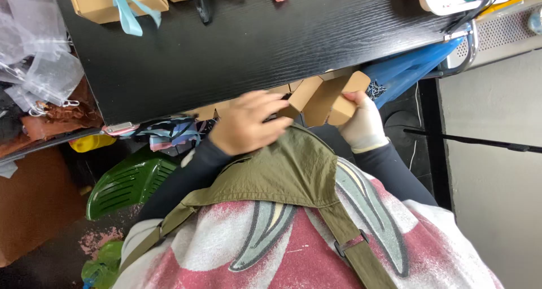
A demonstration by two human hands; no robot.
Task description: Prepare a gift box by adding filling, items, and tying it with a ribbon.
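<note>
A flat brown cardboard box blank (323,100), partly folded, is held below the near edge of the black table (254,46), over my lap. My right hand (364,122) grips its right end with the thumb on top. My left hand (248,122) rests on its left part, fingers curled over the cardboard. More brown cardboard pieces (212,111) show under the table edge to the left.
Folded brown boxes (118,1) with a light blue ribbon (129,12) sit at the table's far left. Clear plastic bags (39,57) lie to the left. A green plastic chair (130,182) and a blue bag (412,66) are below the table.
</note>
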